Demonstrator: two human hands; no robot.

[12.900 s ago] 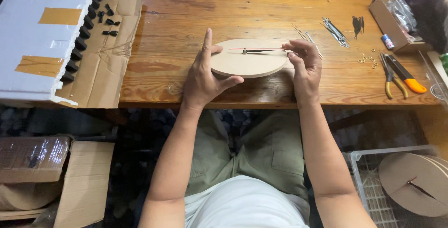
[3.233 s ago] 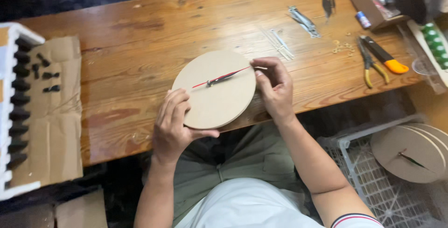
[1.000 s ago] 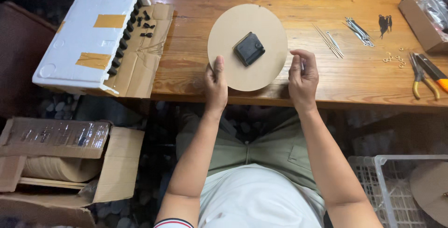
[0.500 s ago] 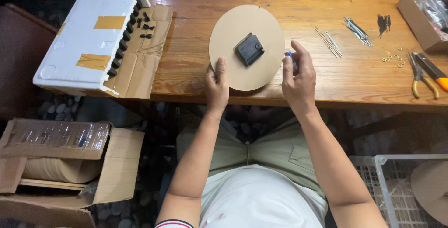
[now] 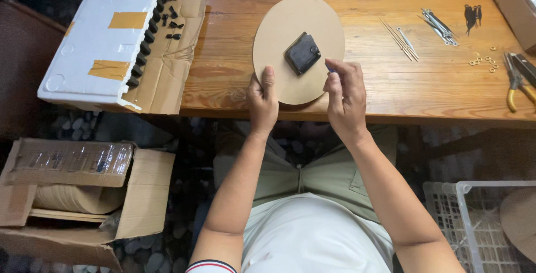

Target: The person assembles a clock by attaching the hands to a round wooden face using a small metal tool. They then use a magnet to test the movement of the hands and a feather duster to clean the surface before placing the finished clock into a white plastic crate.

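A round tan disc (image 5: 290, 22) lies face down on the wooden table (image 5: 391, 83), with a black square clock movement (image 5: 302, 53) fixed at its middle. My left hand (image 5: 262, 103) grips the disc's near edge, thumb on top. My right hand (image 5: 346, 91) hovers over the disc's right side, fingers pinched on a small blue object (image 5: 329, 67) right beside the movement.
A white foam box (image 5: 103, 33) with a row of black parts sits on flattened cardboard at the left. Thin metal clock hands (image 5: 402, 36), small rings (image 5: 483, 60) and yellow-handled pliers (image 5: 516, 83) lie on the right. A cardboard box (image 5: 72, 195) and a white crate (image 5: 480, 223) stand on the floor.
The disc, earlier face up with red and black hands, now lies face down. In the last second my right hand has moved from the disc's edge in toward the movement.
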